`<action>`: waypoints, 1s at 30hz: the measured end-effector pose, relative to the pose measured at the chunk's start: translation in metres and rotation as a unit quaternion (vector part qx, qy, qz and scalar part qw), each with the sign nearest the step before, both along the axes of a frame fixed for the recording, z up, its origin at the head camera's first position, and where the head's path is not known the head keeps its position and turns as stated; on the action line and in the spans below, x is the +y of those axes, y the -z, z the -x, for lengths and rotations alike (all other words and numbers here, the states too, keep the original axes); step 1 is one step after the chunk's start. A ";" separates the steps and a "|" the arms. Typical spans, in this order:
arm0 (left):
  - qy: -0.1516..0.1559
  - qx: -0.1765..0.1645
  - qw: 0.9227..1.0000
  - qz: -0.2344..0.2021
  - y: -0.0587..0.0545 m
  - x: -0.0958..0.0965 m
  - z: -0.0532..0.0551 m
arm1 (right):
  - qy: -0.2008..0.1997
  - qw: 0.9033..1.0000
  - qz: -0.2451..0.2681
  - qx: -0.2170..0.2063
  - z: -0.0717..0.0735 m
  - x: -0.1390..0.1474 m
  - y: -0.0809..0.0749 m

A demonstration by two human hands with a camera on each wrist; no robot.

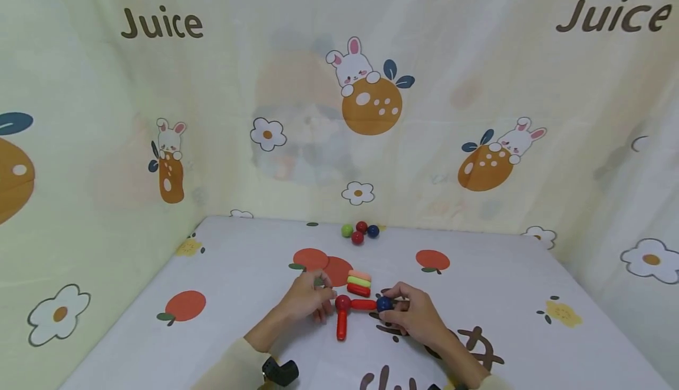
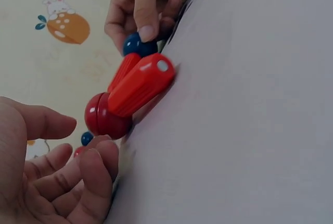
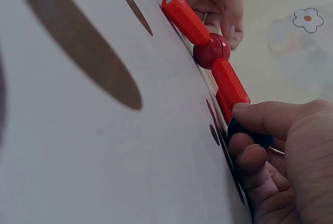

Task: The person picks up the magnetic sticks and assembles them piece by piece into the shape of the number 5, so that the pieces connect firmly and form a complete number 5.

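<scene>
Nearest the lens comes my left sleeve (image 1: 230, 366), its black wrist device (image 1: 281, 372) low over the counter (image 1: 477, 284), and just past it my left hand (image 1: 306, 297) is loosely half-curled beside the red ball (image 1: 343, 302), gripping nothing; whether a fingertip grazes it, I can't tell. Over to my right hand (image 1: 416, 313), and that one's busy: thumb and fingers pinch the blue ball (image 1: 384, 303) right at the end of the crosswise red rod (image 1: 363, 304). That rod runs back to the red ball, and from there a second red rod (image 1: 342, 325) points toward the counter's near edge, its outer tip bare. So the step, as I judge it: fitting the blue ball as the next corner. What's called for now? A small, straight push till it seats, I'd say, red ball steadied by my free hand, then a clean release without twisting the joint apart. Supplies at hand: three spare rods (image 1: 359, 282) side by side just beyond, and four loose balls (image 1: 358, 238) clustered near the middle of the counter's far edge.
</scene>
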State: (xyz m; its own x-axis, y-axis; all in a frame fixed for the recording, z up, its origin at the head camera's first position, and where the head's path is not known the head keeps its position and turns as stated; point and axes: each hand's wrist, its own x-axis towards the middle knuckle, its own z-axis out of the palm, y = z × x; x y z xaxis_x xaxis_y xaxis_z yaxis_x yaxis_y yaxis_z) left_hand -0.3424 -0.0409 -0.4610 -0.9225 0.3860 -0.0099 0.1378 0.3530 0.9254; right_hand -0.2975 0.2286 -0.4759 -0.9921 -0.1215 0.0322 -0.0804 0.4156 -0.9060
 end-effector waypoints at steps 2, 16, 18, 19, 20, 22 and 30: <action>-0.011 0.014 1.000 0.011 -0.002 0.003 0.009 | 0.000 1.000 0.000 0.002 0.000 0.000 0.001; -0.043 0.039 0.991 0.119 -0.010 0.035 0.056 | -0.011 1.000 -0.003 0.003 0.000 0.001 0.001; -0.045 0.043 0.988 0.139 -0.011 0.037 0.062 | -0.015 1.000 -0.002 0.004 0.002 0.000 0.002; -0.046 0.046 0.987 0.146 -0.011 0.037 0.066 | -0.018 1.000 -0.002 0.005 0.002 -0.001 0.003; -0.048 0.049 0.986 0.154 -0.012 0.038 0.070 | -0.020 1.000 -0.002 0.006 0.003 -0.001 0.003; -0.051 0.056 0.983 0.167 -0.013 0.040 0.077 | -0.022 1.000 -0.002 0.006 0.003 -0.001 0.004; -0.050 0.106 0.959 0.257 -0.014 0.051 0.098 | -0.008 1.000 -0.009 0.000 0.000 0.001 0.001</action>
